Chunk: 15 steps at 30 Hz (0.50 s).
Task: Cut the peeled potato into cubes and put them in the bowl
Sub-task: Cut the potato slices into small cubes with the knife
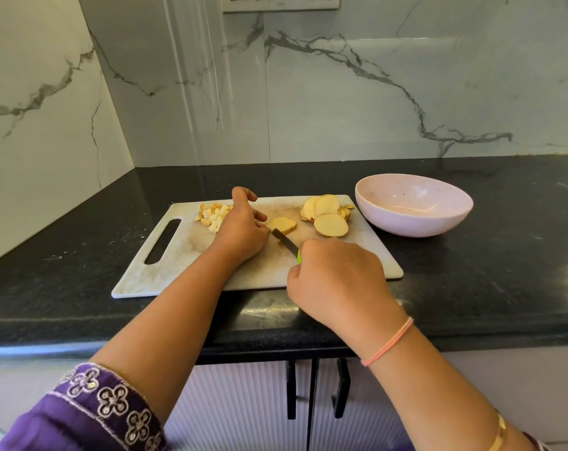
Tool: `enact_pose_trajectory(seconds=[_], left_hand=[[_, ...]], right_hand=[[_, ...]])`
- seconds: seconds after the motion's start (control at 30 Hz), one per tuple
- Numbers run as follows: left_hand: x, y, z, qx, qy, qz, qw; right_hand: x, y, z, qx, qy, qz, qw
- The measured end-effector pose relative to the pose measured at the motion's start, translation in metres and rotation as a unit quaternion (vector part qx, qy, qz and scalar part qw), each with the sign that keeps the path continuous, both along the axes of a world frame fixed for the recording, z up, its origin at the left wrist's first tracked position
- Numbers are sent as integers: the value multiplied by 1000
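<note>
A white cutting board (185, 255) lies on the black counter. In its middle sits a small stack of potato slices (283, 224). My left hand (240, 229) holds the stack's left edge with curled fingertips. My right hand (336, 281) grips a knife (286, 241) with a green handle, its dark blade pointing up-left to the near side of the stack. A pile of round potato slices (328, 214) lies at the board's right end. Cut potato cubes (212, 214) are heaped at the far left, partly behind my left hand. A pale pink bowl (445, 219) stands to the right of the board.
The black counter (487, 281) runs to a marble wall behind and on the left. Its front edge is just below the board. White cabinet doors with black handles (341, 388) are under the counter.
</note>
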<state>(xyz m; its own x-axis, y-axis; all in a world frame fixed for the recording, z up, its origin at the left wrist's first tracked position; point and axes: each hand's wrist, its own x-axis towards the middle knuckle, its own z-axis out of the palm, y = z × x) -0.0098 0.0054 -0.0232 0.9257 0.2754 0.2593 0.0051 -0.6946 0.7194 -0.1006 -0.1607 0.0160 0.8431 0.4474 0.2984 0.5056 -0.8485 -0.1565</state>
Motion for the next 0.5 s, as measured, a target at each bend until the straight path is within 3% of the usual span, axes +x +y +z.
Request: enact_pose_trajectory(seconds=[0.27,0.5], left_hand=[[-9,-3,3,-17,-10,-43,999],[-11,-8,5,-28,-33,-69,997]], right_hand=[[32,-21,3,108,64,-20,992],[59,-25,-10,243,170,5,955]])
